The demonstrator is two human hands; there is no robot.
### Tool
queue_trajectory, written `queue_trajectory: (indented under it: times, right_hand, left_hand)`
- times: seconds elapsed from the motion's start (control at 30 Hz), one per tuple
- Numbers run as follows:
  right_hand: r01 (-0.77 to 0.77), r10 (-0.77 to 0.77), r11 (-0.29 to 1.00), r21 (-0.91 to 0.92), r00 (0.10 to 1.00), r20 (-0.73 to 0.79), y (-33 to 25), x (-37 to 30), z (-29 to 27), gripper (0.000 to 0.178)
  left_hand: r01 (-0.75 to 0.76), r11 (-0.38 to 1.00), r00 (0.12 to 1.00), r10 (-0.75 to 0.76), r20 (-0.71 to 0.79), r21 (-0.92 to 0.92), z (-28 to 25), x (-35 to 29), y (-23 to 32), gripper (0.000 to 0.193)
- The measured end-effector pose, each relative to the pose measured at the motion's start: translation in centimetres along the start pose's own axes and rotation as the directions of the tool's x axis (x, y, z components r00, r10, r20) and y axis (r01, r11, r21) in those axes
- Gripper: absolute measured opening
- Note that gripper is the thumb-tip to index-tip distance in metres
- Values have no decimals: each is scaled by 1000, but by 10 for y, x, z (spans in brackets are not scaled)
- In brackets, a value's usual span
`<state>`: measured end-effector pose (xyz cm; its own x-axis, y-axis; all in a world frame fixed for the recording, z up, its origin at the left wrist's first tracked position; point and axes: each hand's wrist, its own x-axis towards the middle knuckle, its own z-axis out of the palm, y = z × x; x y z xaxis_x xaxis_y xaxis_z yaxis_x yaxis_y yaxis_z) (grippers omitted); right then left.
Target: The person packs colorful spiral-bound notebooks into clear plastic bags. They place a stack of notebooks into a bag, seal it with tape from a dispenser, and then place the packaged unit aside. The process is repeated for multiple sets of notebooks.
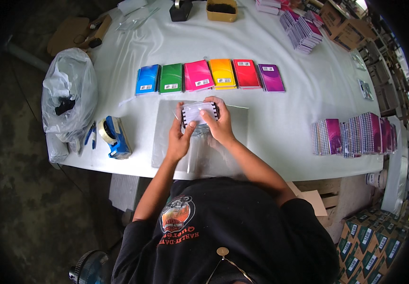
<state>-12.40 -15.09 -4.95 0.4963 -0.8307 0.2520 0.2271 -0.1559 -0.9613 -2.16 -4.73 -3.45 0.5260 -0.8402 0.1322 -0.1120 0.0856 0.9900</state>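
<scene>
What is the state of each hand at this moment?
Left hand: closed, holding the left side of a small white bundle.
Right hand: closed, holding the right side of the same bundle.

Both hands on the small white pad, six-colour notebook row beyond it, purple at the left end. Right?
One slip: in the head view, the purple notebook is at the right end; the blue notebook is leftmost. Rest stands: left hand and right hand on the small white pad, notebook row beyond.
</scene>
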Motion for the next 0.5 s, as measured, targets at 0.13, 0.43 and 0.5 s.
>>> queue_trajectory:
  times: [0.13,0.43,0.5]
  right_hand:
    - [65,-78,993,-100,987,-140,0,3,15,34]
    - [122,-257,718,-685,961,-98,-8,-12,12,63]
    - [293,-343,618,-729,935,85,-11,-35,18,63]
  left_hand:
    - [-150,834,918,317,-238,531,22,-18,-7,43]
    - [-306,420,943,254,213,854,23,-14,22,77]
    - [-326,659,944,269,193,678,20,-11,30,86]
